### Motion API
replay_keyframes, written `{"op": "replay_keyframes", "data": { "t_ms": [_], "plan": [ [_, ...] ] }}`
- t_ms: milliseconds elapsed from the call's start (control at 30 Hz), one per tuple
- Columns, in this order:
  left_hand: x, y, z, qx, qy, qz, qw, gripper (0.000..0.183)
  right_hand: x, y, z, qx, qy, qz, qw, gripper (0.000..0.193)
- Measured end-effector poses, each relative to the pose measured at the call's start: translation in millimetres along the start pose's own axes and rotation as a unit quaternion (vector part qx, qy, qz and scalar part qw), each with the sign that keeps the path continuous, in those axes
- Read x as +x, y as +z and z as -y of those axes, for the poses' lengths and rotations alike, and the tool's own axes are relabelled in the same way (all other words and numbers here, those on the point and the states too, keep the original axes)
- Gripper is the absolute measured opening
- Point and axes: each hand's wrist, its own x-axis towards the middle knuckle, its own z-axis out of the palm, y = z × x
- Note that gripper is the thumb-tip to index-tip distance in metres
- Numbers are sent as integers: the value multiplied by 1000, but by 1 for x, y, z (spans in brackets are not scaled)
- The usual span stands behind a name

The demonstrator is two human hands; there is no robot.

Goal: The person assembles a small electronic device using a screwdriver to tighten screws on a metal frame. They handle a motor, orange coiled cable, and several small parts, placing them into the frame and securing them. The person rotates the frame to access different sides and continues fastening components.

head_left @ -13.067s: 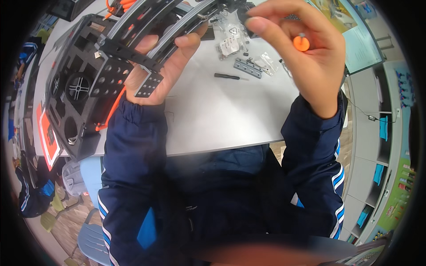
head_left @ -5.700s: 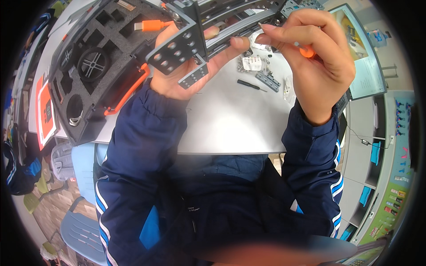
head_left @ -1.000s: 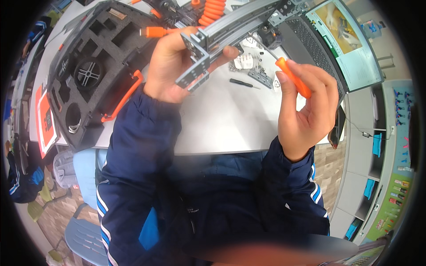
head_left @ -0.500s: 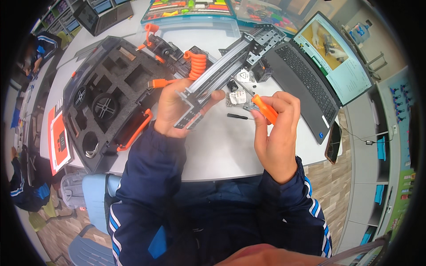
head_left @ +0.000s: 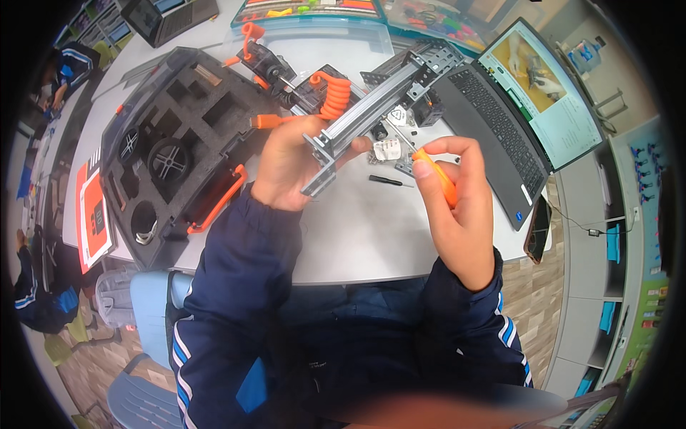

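Note:
My left hand (head_left: pixel 289 161) is closed around the near end of a long grey metal frame (head_left: pixel 379 96), made of rails with perforated plates at both ends. The frame slants up and away to the right, over the table. In my right hand (head_left: pixel 461 207) is a screwdriver with an orange handle (head_left: pixel 439 179), gripped between thumb and fingers. Its thin shaft points up and left toward the underside of the frame; I cannot tell whether the tip touches it. A coiled orange cable (head_left: pixel 334 99) with a plug lies just beyond my left hand.
A black foam-lined case (head_left: pixel 207 146) with wheels stands at left. An open laptop (head_left: pixel 493 129) sits at right, a phone (head_left: pixel 537 229) beside it. A small black screwdriver (head_left: pixel 386 180) and small bags of parts (head_left: pixel 386 150) lie between. Parts boxes (head_left: pixel 307 10) stand at the back.
The metal frame has shifted slightly right and turned, with its near end plate now at a different angle. My right hand has moved a little right with the screwdriver, its fingers regripping the handle.

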Motion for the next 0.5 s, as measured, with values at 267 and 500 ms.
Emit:
{"op": "replay_keyframes", "data": {
  "t_ms": [267, 500],
  "plan": [
    [-1, -4, -2, -34, -26, -24, 999, 42, 0, 4, -6, -174, -154, -72, 970, 17],
    [1, 7, 5, 22, 31, -119, 992, 31, -4, 12, -5, -175, -143, -83, 971, 24]
  ]
}}
